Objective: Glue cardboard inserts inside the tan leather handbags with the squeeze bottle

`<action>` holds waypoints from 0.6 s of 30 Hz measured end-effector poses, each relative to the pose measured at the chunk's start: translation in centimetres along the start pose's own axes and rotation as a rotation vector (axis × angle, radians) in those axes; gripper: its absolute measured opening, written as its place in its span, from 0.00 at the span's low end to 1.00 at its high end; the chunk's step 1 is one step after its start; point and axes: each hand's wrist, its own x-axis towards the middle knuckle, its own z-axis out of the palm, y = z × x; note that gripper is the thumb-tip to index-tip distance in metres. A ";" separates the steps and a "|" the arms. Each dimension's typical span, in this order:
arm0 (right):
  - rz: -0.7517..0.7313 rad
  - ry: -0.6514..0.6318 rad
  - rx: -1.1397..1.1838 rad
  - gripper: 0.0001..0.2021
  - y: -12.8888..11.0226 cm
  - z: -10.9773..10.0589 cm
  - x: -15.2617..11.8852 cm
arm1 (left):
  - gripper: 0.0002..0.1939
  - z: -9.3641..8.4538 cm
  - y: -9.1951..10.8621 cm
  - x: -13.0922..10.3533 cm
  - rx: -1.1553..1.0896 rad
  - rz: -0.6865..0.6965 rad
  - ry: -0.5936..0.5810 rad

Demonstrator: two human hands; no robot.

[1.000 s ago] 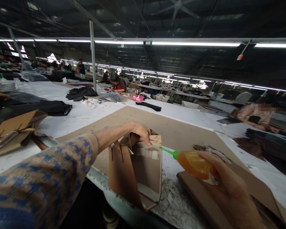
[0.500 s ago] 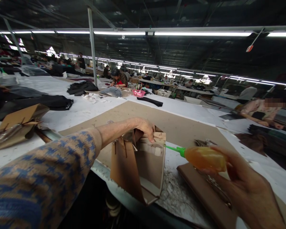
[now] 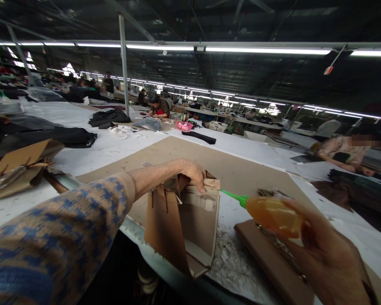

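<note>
My left hand (image 3: 195, 173) grips the top edge of an open, tan-brown bag body (image 3: 167, 231), fingers curled over its far side and partly hidden. The bag stands at the table's near edge, its pale lined inside facing me. In my right hand (image 3: 325, 250) is a clear squeeze bottle (image 3: 273, 214) of amber liquid, probably glue, with a green nozzle. The nozzle tip points left, close to the bag's upper right edge; I cannot tell whether it touches. Under the bottle lies a flat brown leather-like piece (image 3: 269, 258) with a metal chain.
Another brown bag piece (image 3: 25, 165) sits at the left. Black cloth pieces (image 3: 111, 116) and a pink basket (image 3: 184, 126) are farther back. A tan sheet (image 3: 241, 163) covers part of the white table. Co-workers sit at the far side and at the right (image 3: 346, 150).
The bag has shifted very slightly left and down in view, and the bottle has tilted a little, its nozzle tip rising. Both hands keep their hold.
</note>
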 end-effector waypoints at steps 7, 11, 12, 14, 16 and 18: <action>-0.064 -0.078 0.150 0.25 0.6 0.3 -0.6 | 0.20 0.1 0.1 0.0 0.024 0.002 0.016; -0.162 -0.073 0.075 0.21 0.7 0.4 -0.8 | 0.20 0.2 -0.2 0.3 0.018 0.001 0.016; -0.171 -0.069 0.051 0.21 0.6 0.5 -0.8 | 0.20 0.2 -0.2 0.3 0.026 -0.001 0.019; -0.161 -0.075 0.015 0.20 0.4 0.6 -0.9 | 0.20 0.3 -0.2 0.4 0.046 0.000 0.023; -0.119 -0.086 -0.001 0.21 0.3 0.6 -1.0 | 0.20 0.3 -0.1 0.4 0.061 0.006 0.022; -0.065 -0.098 -0.008 0.21 0.2 0.5 -0.9 | 0.20 0.3 0.0 0.5 0.064 0.005 0.020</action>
